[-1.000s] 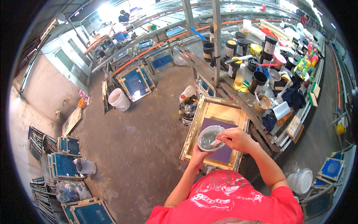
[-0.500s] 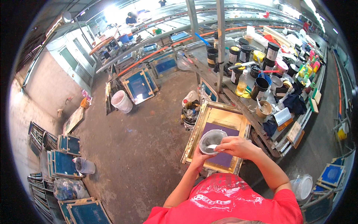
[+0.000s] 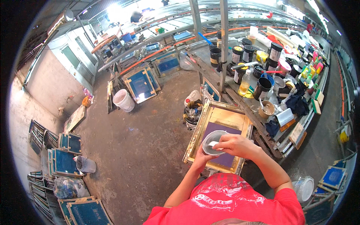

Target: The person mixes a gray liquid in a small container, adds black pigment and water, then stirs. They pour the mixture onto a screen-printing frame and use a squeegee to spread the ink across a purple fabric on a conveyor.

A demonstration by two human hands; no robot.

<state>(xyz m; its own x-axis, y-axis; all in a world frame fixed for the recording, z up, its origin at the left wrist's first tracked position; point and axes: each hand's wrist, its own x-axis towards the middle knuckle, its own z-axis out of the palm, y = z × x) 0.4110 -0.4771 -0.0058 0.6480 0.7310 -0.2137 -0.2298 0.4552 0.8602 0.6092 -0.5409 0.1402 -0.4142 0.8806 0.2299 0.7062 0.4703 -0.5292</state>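
My left hand (image 3: 202,160) is closed round the near left side of a translucent plastic tub (image 3: 219,135), holding it up. With fingers pinched, my right hand (image 3: 239,146) grips a small white tool (image 3: 213,144), which dips into the tub; its kind is hard to tell, as my fingers cover much of it. The tub's inside looks greyish. Beneath both hands lies a wooden-framed printing screen (image 3: 248,132) with a purple panel (image 3: 214,127) in its middle.
On the right, a long bench carries black ink tubs (image 3: 261,88), a bottle of yellowish liquid (image 3: 245,83) and a brown pot (image 3: 266,109). A metal post (image 3: 224,45) rises at its edge. Buckets (image 3: 123,100) and blue screens (image 3: 139,85) stand on the floor to the left.
The white tool has shifted and tilted up inside the tub as my right hand moved slightly. The tub is tipped a little differently, still in my left hand.
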